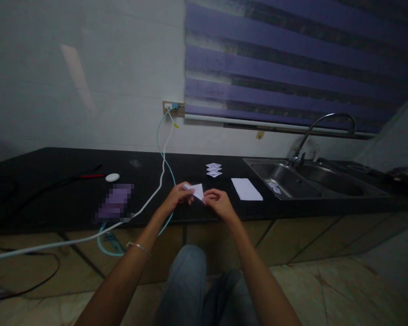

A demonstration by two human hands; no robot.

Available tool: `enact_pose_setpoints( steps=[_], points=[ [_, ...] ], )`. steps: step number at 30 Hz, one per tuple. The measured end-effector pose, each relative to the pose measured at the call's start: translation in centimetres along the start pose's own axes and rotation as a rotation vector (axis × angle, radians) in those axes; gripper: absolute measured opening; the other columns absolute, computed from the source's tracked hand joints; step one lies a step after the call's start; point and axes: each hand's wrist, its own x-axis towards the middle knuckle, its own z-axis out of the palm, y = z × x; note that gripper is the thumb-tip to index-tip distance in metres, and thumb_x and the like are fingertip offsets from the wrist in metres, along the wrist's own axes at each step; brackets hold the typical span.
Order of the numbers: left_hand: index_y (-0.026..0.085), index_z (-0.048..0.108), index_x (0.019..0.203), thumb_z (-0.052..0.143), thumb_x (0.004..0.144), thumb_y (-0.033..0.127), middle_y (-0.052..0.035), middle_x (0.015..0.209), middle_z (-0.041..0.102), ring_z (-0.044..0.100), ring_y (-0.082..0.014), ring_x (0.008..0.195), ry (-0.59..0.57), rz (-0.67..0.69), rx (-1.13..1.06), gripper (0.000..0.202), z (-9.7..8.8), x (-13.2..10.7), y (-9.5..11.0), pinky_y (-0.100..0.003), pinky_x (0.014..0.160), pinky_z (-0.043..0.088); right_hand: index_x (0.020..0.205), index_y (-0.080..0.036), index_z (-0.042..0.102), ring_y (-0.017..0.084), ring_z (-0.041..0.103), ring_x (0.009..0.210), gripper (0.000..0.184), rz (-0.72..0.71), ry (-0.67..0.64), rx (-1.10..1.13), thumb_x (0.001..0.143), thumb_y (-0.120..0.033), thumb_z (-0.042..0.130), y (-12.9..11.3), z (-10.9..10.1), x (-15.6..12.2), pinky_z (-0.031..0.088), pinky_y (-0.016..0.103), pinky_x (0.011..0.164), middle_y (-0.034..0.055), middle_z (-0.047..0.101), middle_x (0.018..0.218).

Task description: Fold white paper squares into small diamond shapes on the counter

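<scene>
A small piece of white folded paper (197, 190) is held up just above the front of the black countertop. My left hand (181, 194) grips its left side, thumb on top. At its lower right corner, the fingers of my right hand (218, 203) pinch the paper's edge. Behind my hands lie several small folded paper pieces (214, 170), lined up one behind another. To the right of my right hand is a stack of white paper sheets (246, 189).
The black countertop (149, 174) carries a blurred-out purple rectangle (117, 200), a white oval object (112, 177) and a red stick-like item (92, 176) on the left. A white cable (162, 174) crosses beside my left arm. A double steel sink (313, 195) with a tap (304, 140) is at right.
</scene>
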Motion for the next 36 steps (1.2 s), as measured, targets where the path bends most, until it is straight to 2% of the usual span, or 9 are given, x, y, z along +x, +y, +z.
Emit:
enact_pose_setpoints(
  steps=[4,7,11,15,21,25,30,36],
  points=[
    [0.015,0.055,0.081,0.062,0.078,0.05,-0.0011,0.058,0.064,0.056,-0.0092,0.044,-0.06,0.031,-0.012,0.036,0.1,-0.1,0.1,-0.017,0.038,0.024,0.08,-0.015,0.065,0.015,0.062,0.058,0.017,0.016,0.023,-0.024,0.065,-0.022,0.07,0.1,0.0,0.0,0.045,0.024,0.055,0.0025,0.068,0.064],
    [0.014,0.057,0.081,0.06,0.078,0.054,-0.0022,0.06,0.064,0.056,-0.0094,0.044,-0.083,0.027,-0.008,0.04,0.2,-0.1,0.3,-0.017,0.038,0.024,0.078,-0.017,0.06,0.015,0.061,0.054,0.019,0.047,0.05,0.018,0.063,-0.023,0.072,0.3,-0.3,0.0,0.042,0.023,0.05,0.0006,0.067,0.06],
    [0.012,0.062,0.076,0.069,0.071,0.05,-0.0035,0.06,0.065,0.057,-0.0105,0.048,-0.077,-0.009,0.109,0.039,0.8,-0.6,0.9,-0.019,0.044,0.036,0.076,-0.019,0.056,0.016,0.062,0.054,0.024,0.055,0.042,0.119,0.062,-0.024,0.075,0.4,-0.4,0.2,0.045,0.023,0.052,-0.001,0.065,0.058],
    [0.01,0.067,0.07,0.069,0.075,0.043,-0.0043,0.061,0.065,0.057,-0.0111,0.053,-0.134,0.021,0.239,0.033,1.4,-1.4,1.6,-0.022,0.054,0.044,0.075,-0.017,0.059,0.017,0.065,0.059,0.023,0.022,-0.014,0.132,0.062,-0.025,0.076,0.6,-0.4,0.4,0.048,0.025,0.058,-0.0005,0.065,0.059],
    [0.011,0.068,0.066,0.066,0.077,0.043,-0.0045,0.058,0.065,0.057,-0.0118,0.051,-0.07,0.061,0.295,0.034,1.3,-1.4,1.5,-0.022,0.054,0.045,0.084,-0.018,0.059,0.016,0.066,0.062,0.025,0.02,0.001,0.199,0.07,-0.034,0.072,0.3,-0.5,0.2,0.05,0.026,0.062,0.0017,0.068,0.067],
    [0.012,0.068,0.063,0.066,0.077,0.045,-0.0043,0.054,0.063,0.056,-0.0124,0.049,-0.016,0.085,0.297,0.036,1.0,-1.2,1.2,-0.022,0.051,0.044,0.097,-0.02,0.056,0.018,0.067,0.068,0.039,0.031,-0.021,0.201,0.067,-0.038,0.075,-0.3,-0.4,-0.1,0.051,0.029,0.068,0.0026,0.07,0.075],
    [0.012,0.068,0.062,0.068,0.075,0.043,-0.0043,0.055,0.064,0.056,-0.0128,0.049,-0.026,0.079,0.297,0.034,1.1,-1.4,1.3,-0.022,0.052,0.045,0.09,-0.02,0.053,0.017,0.065,0.062,0.041,0.018,0.042,0.133,0.063,-0.039,0.077,-0.2,-0.3,0.1,0.05,0.028,0.064,0.0009,0.068,0.067],
    [0.011,0.068,0.068,0.072,0.071,0.041,-0.0035,0.058,0.065,0.057,-0.0127,0.051,-0.039,0.039,0.286,0.03,1.5,-1.7,1.6,-0.022,0.052,0.045,0.082,-0.021,0.052,0.017,0.065,0.059,0.035,0.008,0.002,0.082,0.065,-0.04,0.076,0.7,-0.5,0.3,0.048,0.027,0.06,-0.0006,0.066,0.062]
  ],
)
